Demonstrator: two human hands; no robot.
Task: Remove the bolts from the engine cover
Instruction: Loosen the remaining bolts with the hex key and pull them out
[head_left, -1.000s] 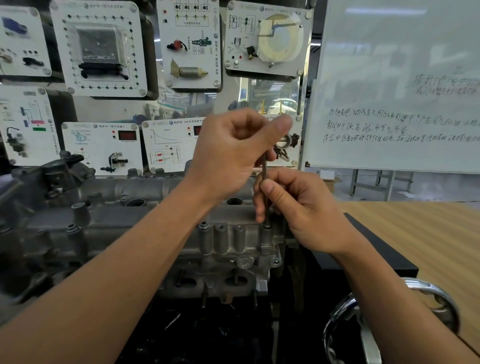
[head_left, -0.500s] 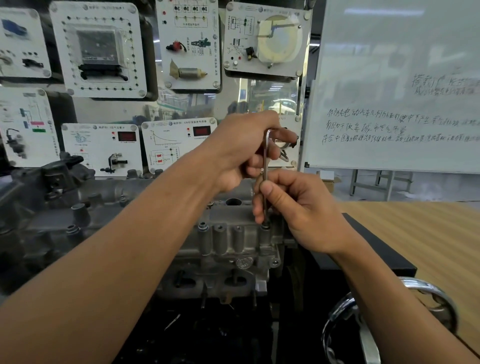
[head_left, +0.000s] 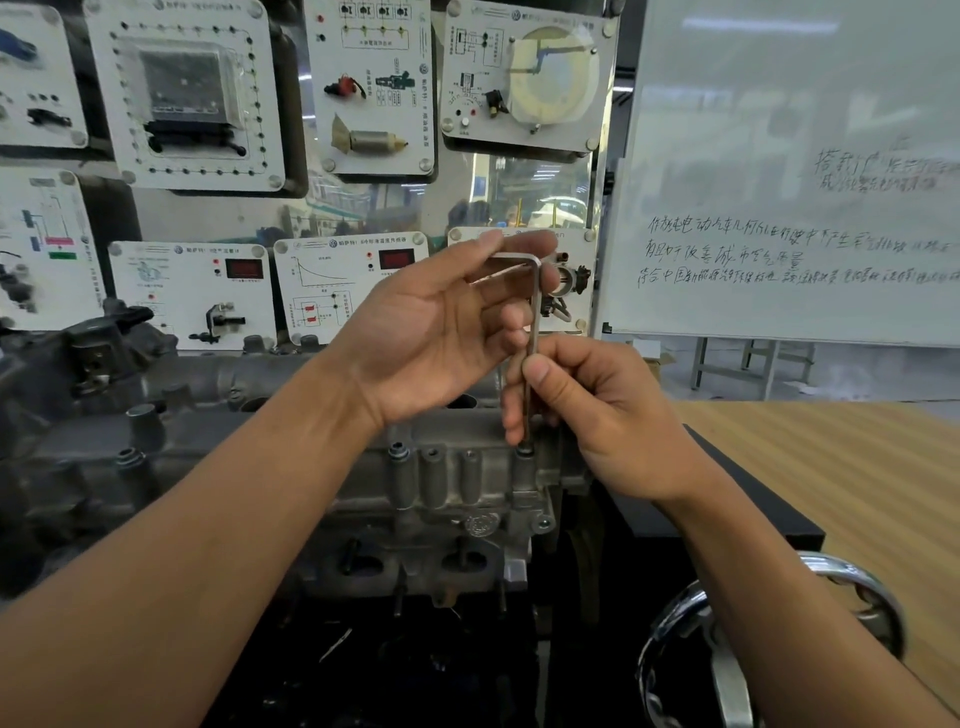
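Observation:
A grey cast engine cover (head_left: 447, 488) sits in front of me with several bolt bosses along its near edge. An L-shaped hex key (head_left: 534, 312) stands upright with its tip in the bolt (head_left: 524, 451) at the cover's right corner. My right hand (head_left: 597, 410) pinches the key's long shaft low down between thumb and fingers. My left hand (head_left: 441, 332), palm turned toward me, holds the key's short top arm between thumb and fingertips. Another bolt (head_left: 398, 451) shows in a boss further left.
Behind the engine hangs a board of white training panels (head_left: 197, 98). A whiteboard (head_left: 789, 171) with handwriting stands at the right. A wooden table (head_left: 857, 467) lies to the right, a black block (head_left: 748, 514) beside the engine, and a chrome ring (head_left: 852, 587) at lower right.
My left hand has turned from knuckles-up to palm-facing while swinging the key's short arm round. My right hand has kept its hold on the shaft over the same bolt.

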